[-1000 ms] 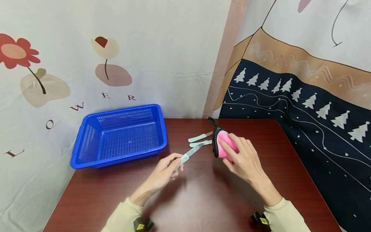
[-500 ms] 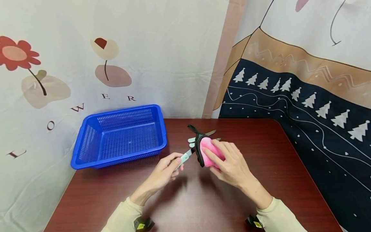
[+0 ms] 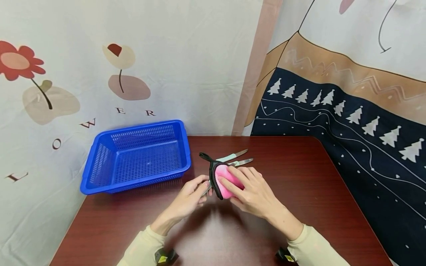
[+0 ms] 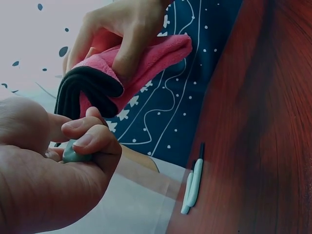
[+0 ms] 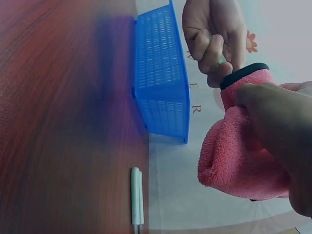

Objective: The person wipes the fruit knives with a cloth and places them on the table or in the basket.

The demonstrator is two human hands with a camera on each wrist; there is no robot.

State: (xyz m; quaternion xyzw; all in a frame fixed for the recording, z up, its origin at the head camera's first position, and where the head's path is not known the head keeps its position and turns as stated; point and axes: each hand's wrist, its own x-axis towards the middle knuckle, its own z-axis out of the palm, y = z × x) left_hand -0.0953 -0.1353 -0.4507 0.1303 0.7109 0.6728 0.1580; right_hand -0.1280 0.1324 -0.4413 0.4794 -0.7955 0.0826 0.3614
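In the head view my left hand point(image 3: 186, 201) grips a knife by its pale green handle point(image 4: 75, 152), fingers curled round it. My right hand point(image 3: 257, 192) holds a folded pink fleecy cloth point(image 3: 223, 181) with black trim and a black hanging loop point(image 3: 205, 156). The cloth wraps over the knife's blade, which is hidden inside, and its black edge sits right at my left fingers. Both hands are raised over the table, as the wrist views show. Behind the cloth lie two more knives with pale green handles, a farther one point(image 3: 229, 157) and a nearer one point(image 3: 242, 162).
A blue perforated plastic basket point(image 3: 139, 180) with nothing in it stands at the back left of the dark red-brown table point(image 3: 299, 166). Printed cloth hangings point(image 3: 199, 74) rise behind the table and along its right side.
My right hand has moved left and slightly toward me with the cloth, sliding it over the blade up to the handle. My left hand has stayed in place. The two lying knives are more exposed.
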